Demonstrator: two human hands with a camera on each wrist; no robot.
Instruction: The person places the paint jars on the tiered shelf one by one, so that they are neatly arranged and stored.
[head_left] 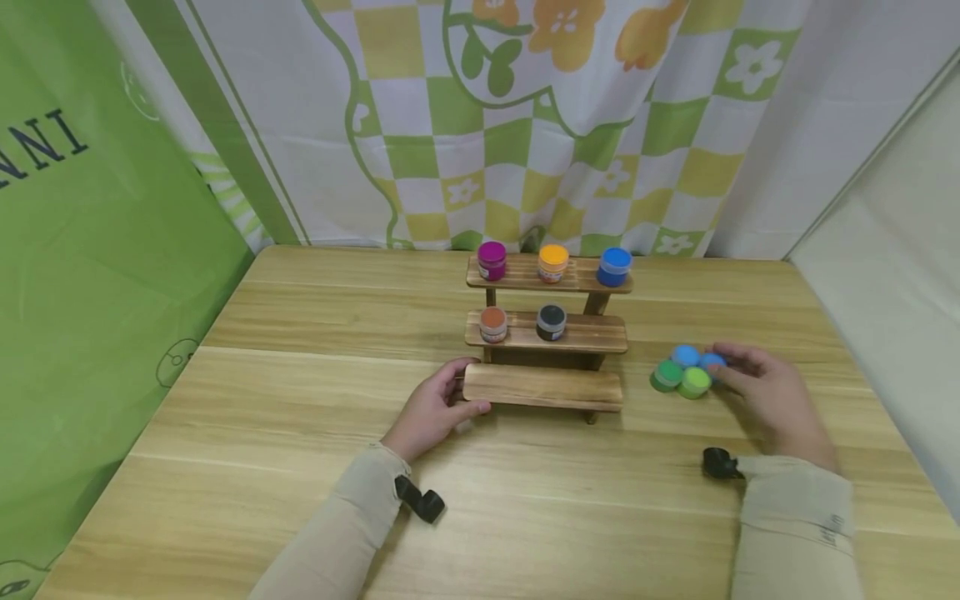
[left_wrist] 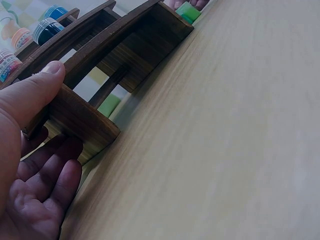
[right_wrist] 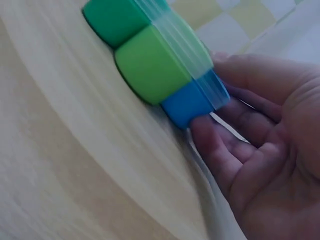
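While my L fingers (left_wrist: 65,177) grip the rack (head_left: 543,386) by its L end, my R fingers (right_wrist: 215,147) pinch a blue jar (right_wrist: 189,104) on the worktop (head_left: 570,517), R of rack, bunched w/ 3 other jars (head_left: 667,377).

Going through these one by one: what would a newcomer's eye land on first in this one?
Probably the three-tier wooden stand near the table's middle, with five colourful jars on its upper two tiers and the left hand gripping the lowest tier's left end. Next, to its right, a cluster of four green and blue jars, the right hand holding the rightmost one. Behind hangs a bright checked curtain.
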